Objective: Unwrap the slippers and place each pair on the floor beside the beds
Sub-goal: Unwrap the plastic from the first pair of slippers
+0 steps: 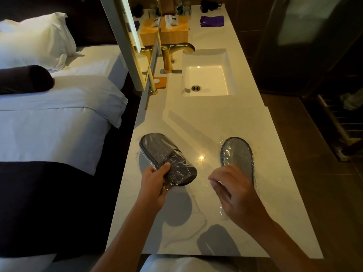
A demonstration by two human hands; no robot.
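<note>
A dark slipper pack [167, 158] in clear plastic wrap is lifted a little above the white counter [196, 122], and my left hand [155, 181] grips its near end. A grey slipper pack [238, 154], also wrapped in clear plastic, lies flat on the counter to the right. My right hand [233, 191] hovers over the near end of the grey pack with its fingers loosely curled and apart; I cannot tell whether it touches the wrap. A bed [49, 118] with white linen and a dark runner stands left of the counter.
A white sink [206, 75] with a gold tap [176, 50] is set into the counter beyond the slippers. A mirror frame [125, 42] rises at the counter's left edge. Wooden trays, glasses and a purple cloth [212, 21] sit at the far end. Dark tiled floor [306, 154] lies to the right.
</note>
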